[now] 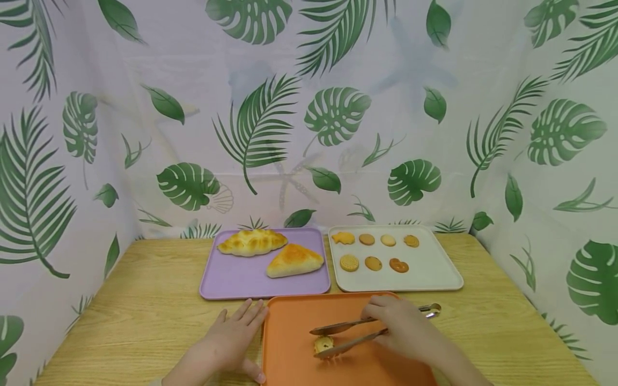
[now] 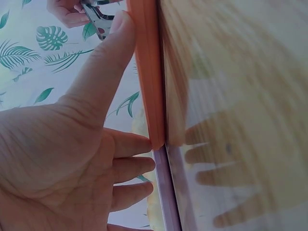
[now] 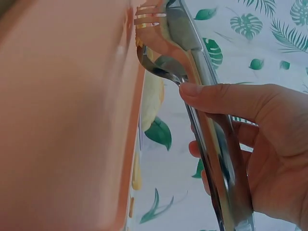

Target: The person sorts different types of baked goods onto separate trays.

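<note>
My right hand (image 1: 403,327) holds metal tongs (image 1: 340,327) over the orange tray (image 1: 294,313). One tong end is forked and the other spoon-shaped, as the right wrist view shows the tongs (image 3: 211,130) between thumb and fingers. Between the tong ends lies a small round cookie (image 1: 324,341); whether both ends touch it I cannot tell. With fingers straight and spread, my left hand (image 1: 229,340) rests at the left edge of the orange tray. In the left wrist view, the thumb of that left hand (image 2: 62,144) lies against the tray's rim.
Behind on the left, a purple tray (image 1: 232,279) carries a braided bread (image 1: 252,243) and a triangular bread (image 1: 294,261). A cream tray (image 1: 434,268) to its right bears several cookies, among them a pretzel (image 1: 398,265). Leaf-printed cloth (image 1: 270,203) surrounds the wooden table (image 1: 154,284).
</note>
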`<state>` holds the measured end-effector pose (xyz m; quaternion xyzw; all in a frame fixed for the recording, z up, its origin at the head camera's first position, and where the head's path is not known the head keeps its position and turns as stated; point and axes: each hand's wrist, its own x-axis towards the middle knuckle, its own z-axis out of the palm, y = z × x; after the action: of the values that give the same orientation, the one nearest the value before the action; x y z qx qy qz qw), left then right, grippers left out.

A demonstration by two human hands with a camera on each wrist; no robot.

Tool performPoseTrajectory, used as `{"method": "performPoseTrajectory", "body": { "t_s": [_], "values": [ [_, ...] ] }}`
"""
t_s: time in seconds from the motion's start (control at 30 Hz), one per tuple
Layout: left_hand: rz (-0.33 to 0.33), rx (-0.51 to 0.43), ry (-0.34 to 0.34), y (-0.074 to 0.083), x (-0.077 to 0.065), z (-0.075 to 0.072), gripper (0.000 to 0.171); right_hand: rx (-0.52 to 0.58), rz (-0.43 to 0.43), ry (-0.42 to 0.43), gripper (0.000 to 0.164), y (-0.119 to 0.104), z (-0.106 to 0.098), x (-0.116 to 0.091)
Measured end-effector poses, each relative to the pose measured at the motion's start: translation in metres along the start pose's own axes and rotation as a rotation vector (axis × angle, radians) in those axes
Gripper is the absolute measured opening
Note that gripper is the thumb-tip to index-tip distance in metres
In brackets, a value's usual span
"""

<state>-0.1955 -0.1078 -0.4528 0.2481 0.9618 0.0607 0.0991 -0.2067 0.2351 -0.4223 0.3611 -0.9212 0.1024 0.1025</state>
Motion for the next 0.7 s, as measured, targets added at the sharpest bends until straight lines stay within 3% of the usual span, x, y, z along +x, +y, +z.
{"method": "performPoseTrajectory", "body": {
  "t_s": [0.3,0.7],
  "values": [
    [0.002,-0.006,-0.011,0.001,0.0,-0.002,0.122,-0.038,0.092,0.04,0.035,0.013,-0.017,-0.005],
    [0.001,-0.009,0.008,0.0,0.0,-0.001,0.121,-0.099,0.157,0.191,0.037,0.044,-0.042,-0.017]
  ]
}}
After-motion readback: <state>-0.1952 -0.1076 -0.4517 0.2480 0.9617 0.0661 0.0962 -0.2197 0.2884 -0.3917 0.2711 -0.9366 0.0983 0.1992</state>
